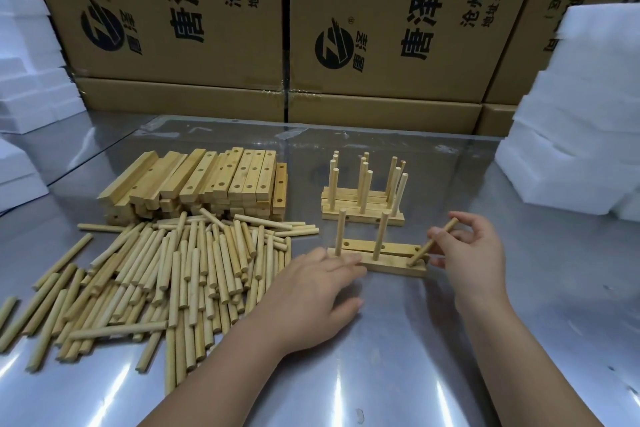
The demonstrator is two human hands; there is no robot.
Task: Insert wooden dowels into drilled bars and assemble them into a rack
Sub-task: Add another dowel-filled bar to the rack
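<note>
Shiny metal table (381, 374) is filling the near part of the scene, with printed cardboard boxes (207, 10) standing in a wall along its far side. White foam blocks (581, 114) are piling up at the far right, and more are sitting at the far left.

At the near left, a loose heap of dowels (180, 274) is sprawling across the metal. Just beyond it, a stack of drilled bars (207, 180) is lying with the holes showing. Farther right, a group of finished bars (363, 198) is sitting together, their pegs pointing up.

Near the centre, the working bar (391, 267) is lying flat on the table, carrying two upright pegs (341, 236). A second bar (377, 247) is lying just behind it, touching it, with its holes facing sideways.

The right hand (474, 260) is pinching a tilted dowel (433, 241) between thumb and fingers. The dowel's lower end is meeting the hole at the right end of the working bar, while its top is leaning far and right.

The left hand (311, 298) is lying palm down with straight fingers, gripping nothing. Its fingertips are touching the left end of the working bar.
</note>
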